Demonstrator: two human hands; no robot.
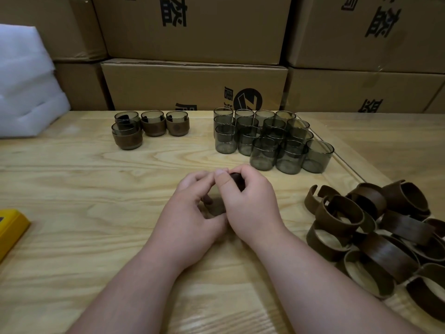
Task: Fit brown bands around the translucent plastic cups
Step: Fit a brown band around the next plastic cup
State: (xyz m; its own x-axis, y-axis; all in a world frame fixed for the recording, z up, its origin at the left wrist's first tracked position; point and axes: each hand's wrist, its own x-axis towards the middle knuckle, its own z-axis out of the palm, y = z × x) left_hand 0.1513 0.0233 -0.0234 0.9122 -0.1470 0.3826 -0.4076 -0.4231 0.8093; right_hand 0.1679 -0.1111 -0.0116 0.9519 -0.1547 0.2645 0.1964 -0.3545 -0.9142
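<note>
Head view: at mid-bench (84, 189), the left hand (192, 213) and right hand (250, 201) met, fingers (220, 175) curled and clamped on a dark brown band (237, 180). Bare translucent cups (272, 138) stood behind to the right, banded cups (150, 125) behind to the left, and loose bands (375, 232) lay heaped at right.

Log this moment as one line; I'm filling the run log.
left hand: shut on cup | right hand: shut on brown band | banded cups: far left | bare cups: far right

Head view, downward (close) over table (72, 189)
</note>
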